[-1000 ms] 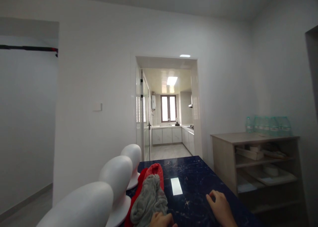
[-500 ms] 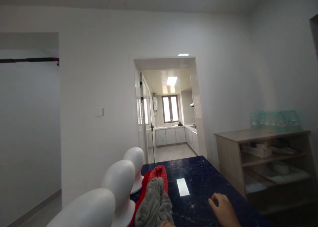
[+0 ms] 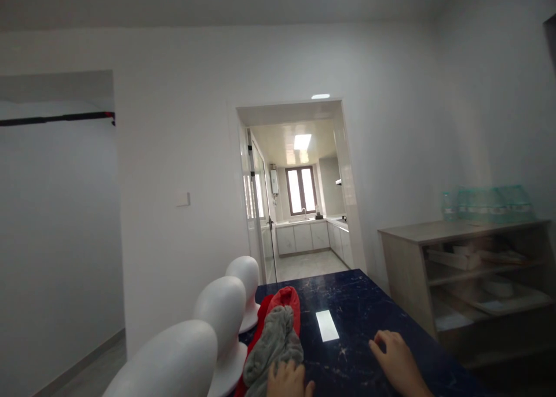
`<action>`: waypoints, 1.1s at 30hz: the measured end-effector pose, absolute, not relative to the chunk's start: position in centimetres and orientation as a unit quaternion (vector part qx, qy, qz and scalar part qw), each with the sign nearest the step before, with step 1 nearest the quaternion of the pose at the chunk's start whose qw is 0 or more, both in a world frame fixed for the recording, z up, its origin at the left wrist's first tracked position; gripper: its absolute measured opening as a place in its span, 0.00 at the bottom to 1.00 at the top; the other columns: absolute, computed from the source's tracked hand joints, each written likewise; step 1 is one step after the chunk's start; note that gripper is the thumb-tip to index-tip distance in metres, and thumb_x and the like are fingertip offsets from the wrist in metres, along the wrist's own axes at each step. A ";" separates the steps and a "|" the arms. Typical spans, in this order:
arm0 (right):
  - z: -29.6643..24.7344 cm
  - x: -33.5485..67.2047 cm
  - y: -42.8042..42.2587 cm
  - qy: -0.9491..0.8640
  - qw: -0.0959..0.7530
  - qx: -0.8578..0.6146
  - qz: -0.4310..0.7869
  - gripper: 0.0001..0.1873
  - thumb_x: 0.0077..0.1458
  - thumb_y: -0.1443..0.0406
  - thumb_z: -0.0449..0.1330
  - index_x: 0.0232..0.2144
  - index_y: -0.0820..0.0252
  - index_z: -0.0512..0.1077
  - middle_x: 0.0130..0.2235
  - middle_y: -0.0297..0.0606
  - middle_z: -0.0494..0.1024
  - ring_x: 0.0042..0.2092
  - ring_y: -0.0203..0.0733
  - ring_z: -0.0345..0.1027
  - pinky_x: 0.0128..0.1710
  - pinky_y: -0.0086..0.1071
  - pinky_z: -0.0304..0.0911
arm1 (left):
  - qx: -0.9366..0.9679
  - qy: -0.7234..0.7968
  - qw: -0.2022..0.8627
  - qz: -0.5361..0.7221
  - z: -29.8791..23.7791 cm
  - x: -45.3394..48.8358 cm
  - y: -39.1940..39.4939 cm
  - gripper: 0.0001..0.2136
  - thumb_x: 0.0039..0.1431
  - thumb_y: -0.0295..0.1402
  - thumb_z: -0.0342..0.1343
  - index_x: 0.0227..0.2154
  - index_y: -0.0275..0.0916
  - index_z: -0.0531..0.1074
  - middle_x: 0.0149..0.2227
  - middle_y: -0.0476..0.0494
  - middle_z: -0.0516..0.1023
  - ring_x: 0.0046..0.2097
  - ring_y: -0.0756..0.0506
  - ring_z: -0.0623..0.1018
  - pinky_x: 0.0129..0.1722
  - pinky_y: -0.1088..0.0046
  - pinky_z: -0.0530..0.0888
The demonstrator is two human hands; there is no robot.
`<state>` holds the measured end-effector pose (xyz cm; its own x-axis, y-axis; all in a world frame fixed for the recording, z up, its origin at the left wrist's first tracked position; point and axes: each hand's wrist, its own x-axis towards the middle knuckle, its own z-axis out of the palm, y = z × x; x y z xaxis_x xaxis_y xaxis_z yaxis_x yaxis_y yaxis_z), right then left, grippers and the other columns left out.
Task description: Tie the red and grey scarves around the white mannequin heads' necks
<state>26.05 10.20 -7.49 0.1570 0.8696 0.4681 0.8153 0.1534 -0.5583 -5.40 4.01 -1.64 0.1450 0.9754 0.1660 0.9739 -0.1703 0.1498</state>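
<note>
A grey plush fabric piece [image 3: 274,333] lies in folds on the dark blue marbled table [image 3: 356,304]. Beneath and behind it is a red fabric piece [image 3: 290,297], mostly covered. My left hand [image 3: 287,381] rests on the near end of the grey fabric, fingers apart and pointing forward; the frame's lower edge cuts it off. Over the right part of the table is my right hand [image 3: 394,356], its fingers loosely bent and the thumb apart, with nothing seen in it.
Three white mannequin heads [image 3: 221,307] on round bases line the table's left side. To the right stands a wooden shelf unit [image 3: 406,263] with water bottles [image 3: 490,204] on top. Ahead, a doorway [image 3: 350,182] opens onto a kitchen.
My left hand has moved forward into view over the grey fabric. The whole scene has shifted slightly right as the camera turned. My right hand keeps much the same pose.
</note>
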 end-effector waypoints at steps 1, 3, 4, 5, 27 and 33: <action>-6.8 25.5 9.8 -0.659 0.390 -0.643 0.029 0.15 0.61 0.55 0.54 0.29 0.54 0.76 0.41 0.43 0.83 0.51 0.53 0.72 0.53 0.43 0.64 | 0.769 0.623 0.012 0.142 -1.1 -4.5 3.8 0.18 0.61 0.42 0.52 0.46 0.42 0.81 0.54 0.35 0.81 0.59 0.31 0.75 0.64 0.45 0.63; -5.5 23.9 9.1 -0.695 0.364 -0.619 0.037 0.14 0.60 0.55 0.56 0.36 0.54 0.79 0.49 0.43 0.83 0.56 0.54 0.71 0.61 0.47 0.60 | 0.791 0.574 0.049 0.205 -0.5 -2.9 3.9 0.18 0.62 0.43 0.51 0.47 0.43 0.81 0.58 0.37 0.79 0.61 0.35 0.75 0.66 0.52 0.64; -5.0 23.0 8.8 -0.718 0.341 -0.605 0.051 0.15 0.59 0.54 0.58 0.42 0.52 0.80 0.52 0.43 0.82 0.59 0.55 0.69 0.64 0.50 0.57 | 0.795 0.555 0.072 0.232 -0.6 -2.3 4.2 0.19 0.63 0.42 0.51 0.50 0.43 0.80 0.62 0.38 0.76 0.63 0.37 0.73 0.67 0.56 0.65; -4.7 22.0 8.6 -0.738 0.314 -0.594 0.069 0.19 0.58 0.53 0.59 0.47 0.51 0.79 0.56 0.43 0.80 0.62 0.56 0.68 0.67 0.53 0.54 | 0.794 0.546 0.092 0.252 -1.0 -1.9 4.7 0.21 0.64 0.42 0.50 0.54 0.43 0.78 0.66 0.39 0.72 0.67 0.38 0.69 0.69 0.59 0.63; -7.1 16.1 8.4 -0.801 0.218 -0.544 0.118 0.29 0.56 0.56 0.61 0.60 0.52 0.74 0.69 0.46 0.68 0.72 0.59 0.54 0.73 0.55 0.45 | 0.802 0.568 0.133 0.130 -8.3 -3.1 8.9 0.29 0.62 0.41 0.54 0.65 0.38 0.70 0.72 0.32 0.60 0.74 0.30 0.57 0.73 0.49 0.55; -8.1 16.5 9.2 -0.795 0.286 -0.524 0.101 0.22 0.58 0.59 0.60 0.53 0.56 0.78 0.63 0.47 0.75 0.67 0.56 0.62 0.71 0.49 0.48 | 0.852 0.461 -0.025 0.247 -3.7 -2.5 6.3 0.21 0.61 0.28 0.54 0.56 0.44 0.77 0.70 0.41 0.67 0.72 0.37 0.64 0.72 0.53 0.64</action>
<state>16.53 9.17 -8.11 -0.2860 0.8920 0.3499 0.7764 0.4298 -0.4610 -2.53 6.28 -3.69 0.4530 0.7732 0.4438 0.7982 -0.5735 0.1843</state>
